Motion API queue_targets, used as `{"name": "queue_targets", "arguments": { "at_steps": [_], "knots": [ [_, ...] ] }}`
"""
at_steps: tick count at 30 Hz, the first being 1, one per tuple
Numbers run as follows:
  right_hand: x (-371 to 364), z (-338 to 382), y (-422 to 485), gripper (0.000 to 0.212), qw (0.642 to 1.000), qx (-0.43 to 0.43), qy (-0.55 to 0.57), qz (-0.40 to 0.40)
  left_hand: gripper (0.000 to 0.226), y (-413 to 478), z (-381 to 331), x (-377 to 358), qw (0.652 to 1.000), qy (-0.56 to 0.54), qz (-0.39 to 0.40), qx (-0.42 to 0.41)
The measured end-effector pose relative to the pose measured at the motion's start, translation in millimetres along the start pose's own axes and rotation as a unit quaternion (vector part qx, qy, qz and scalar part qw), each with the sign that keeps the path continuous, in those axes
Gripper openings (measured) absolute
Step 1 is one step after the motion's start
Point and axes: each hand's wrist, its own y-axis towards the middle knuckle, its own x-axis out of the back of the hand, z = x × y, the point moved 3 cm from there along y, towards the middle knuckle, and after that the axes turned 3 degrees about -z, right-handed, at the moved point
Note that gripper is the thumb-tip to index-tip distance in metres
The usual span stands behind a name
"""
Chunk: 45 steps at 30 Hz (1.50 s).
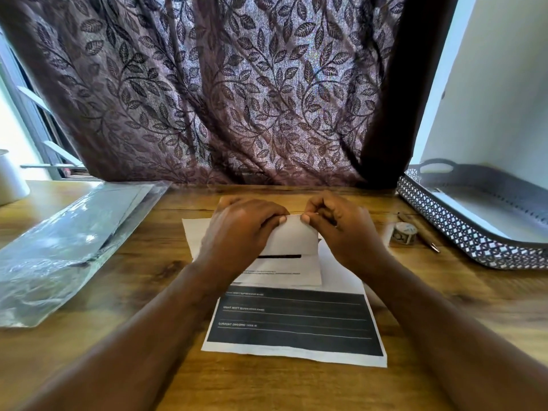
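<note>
Matt white paper and a printed sheet, its black panel dull, on a smooth, grained wooden table. The clear plastic sleeve is glossy and crinkled; the curtain is woven cloth with a faint shimmer.

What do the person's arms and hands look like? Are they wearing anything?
Both arms are bare, with no sleeves, gloves, watch or bracelet in view. The left hand and right hand are bare too; the nails look short and unpainted.

Left on the wooden surface: plastic sleeve, white mug. Right: tape roll beside pen, near patterned tray. Behind: leaf-print curtain.
</note>
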Motion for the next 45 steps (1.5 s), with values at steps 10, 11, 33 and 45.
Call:
{"name": "queue_targets", "arguments": {
  "at_steps": [10, 11, 33, 45],
  "knots": [
    [25, -37, 2, 0.01, 0.992, -0.102, 0.034, -0.059, 0.012, -5, 47, 17, 0.993, 0.012, -0.043, 0.112],
    [25, -40, 2, 0.01, 0.991, -0.113, 0.044, -0.06, 0.01, -6, 51, 18, 0.988, -0.003, -0.049, 0.143],
    [21, -48, -2, 0.016, 0.938, -0.24, 0.245, -0.041, 0.03, -23, 60, -2, 0.738, -0.48, 0.007, 0.474],
    [17, -61, -2, 0.025, 0.876, -0.307, 0.367, -0.056, 0.024, -18, 56, 1, 0.621, -0.607, -0.035, 0.495]
  ]
}}
